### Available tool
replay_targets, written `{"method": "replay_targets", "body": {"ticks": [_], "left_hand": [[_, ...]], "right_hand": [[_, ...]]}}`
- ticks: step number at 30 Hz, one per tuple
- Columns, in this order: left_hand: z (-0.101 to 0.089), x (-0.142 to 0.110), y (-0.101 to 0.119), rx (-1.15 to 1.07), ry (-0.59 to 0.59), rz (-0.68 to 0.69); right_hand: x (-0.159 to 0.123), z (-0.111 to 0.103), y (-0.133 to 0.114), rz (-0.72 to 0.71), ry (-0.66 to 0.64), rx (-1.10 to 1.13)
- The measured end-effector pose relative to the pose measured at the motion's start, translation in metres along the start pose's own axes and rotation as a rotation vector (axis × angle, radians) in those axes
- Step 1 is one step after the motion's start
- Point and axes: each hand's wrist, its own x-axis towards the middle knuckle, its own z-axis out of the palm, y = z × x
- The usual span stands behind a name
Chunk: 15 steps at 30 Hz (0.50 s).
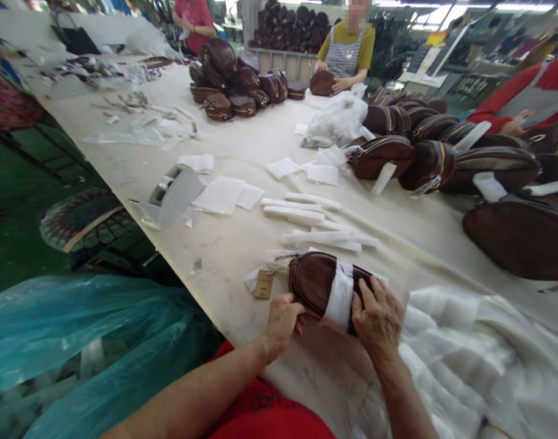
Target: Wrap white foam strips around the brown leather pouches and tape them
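Just on the near side of the white strips [293, 213], the brown bag [311, 279] lies with its long axis slanting left to right, right end closer to the wearer. Left hand [282, 321]'s curled at its near left edge, can't tell if it's gripping; right hand [380, 314]'s half open, fingers resting on the right end, so both are equally close.
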Motion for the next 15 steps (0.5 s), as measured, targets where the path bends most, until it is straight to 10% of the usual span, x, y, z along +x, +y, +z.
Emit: {"method": "replay_targets", "body": {"ticks": [15], "left_hand": [[-0.039, 0.028, 0.025, -0.047, 0.072, 0.054]], "right_hand": [[-0.002, 0.002, -0.004, 0.049, -0.014, -0.001]]}}
